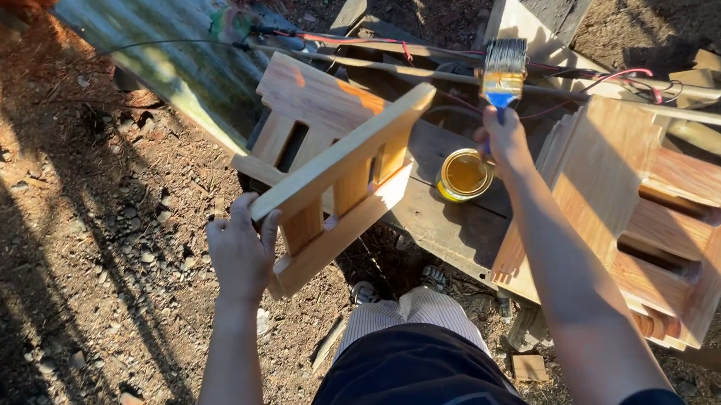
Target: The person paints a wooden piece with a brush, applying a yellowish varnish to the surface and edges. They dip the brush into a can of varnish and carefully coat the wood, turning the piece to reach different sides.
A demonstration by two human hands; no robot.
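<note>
A slatted frame of pale, smooth wood (pixel 336 166) shines with a wet amber gloss. The flat brush (pixel 504 71) has coarse bristles and a blue plastic handle. The round tin (pixel 465 174) holds glossy amber liquid on a rough grey plank (pixel 438 213).

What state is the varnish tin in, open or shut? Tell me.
Open: the round tin shows no lid, and amber liquid is visible inside, just below the right hand holding the brush.

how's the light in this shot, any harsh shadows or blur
Head view: low, warm sunlight lights the wooden stool and left hand brightly; long dark shadows stripe the dirt ground; the right hand with the paintbrush is sharp, no obvious blur; wide-angle bend at the edges.
</note>
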